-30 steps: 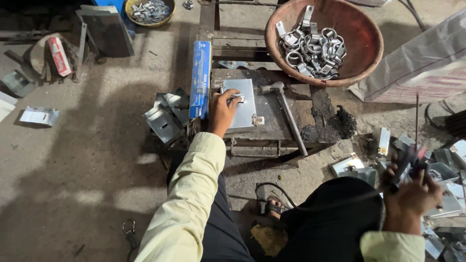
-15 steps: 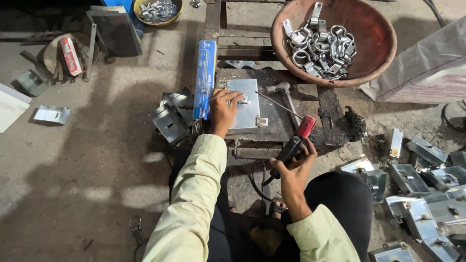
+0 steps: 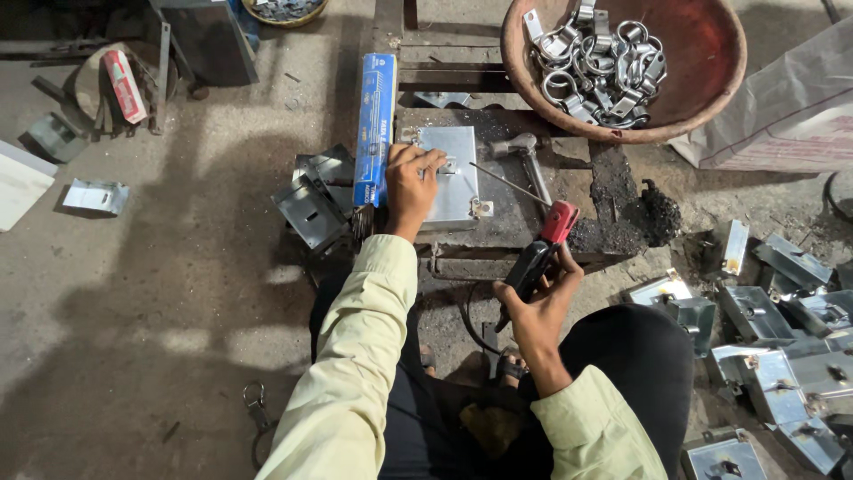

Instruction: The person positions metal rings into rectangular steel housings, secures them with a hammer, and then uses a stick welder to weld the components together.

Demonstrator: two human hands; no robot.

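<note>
My left hand [image 3: 410, 182] presses flat, fingers spread, on the metal plate [image 3: 451, 182]; a blue box [image 3: 376, 124] lies just left. My right hand [image 3: 538, 307] clamps the electrode holder [image 3: 542, 253], its rod [image 3: 508, 184] reaching toward the plate, a hammer [image 3: 524, 156] just beyond it.

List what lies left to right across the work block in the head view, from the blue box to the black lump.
Blue box → left hand → metal plate → hammer → red-and-black electrode holder in the right hand → black lump.
</note>
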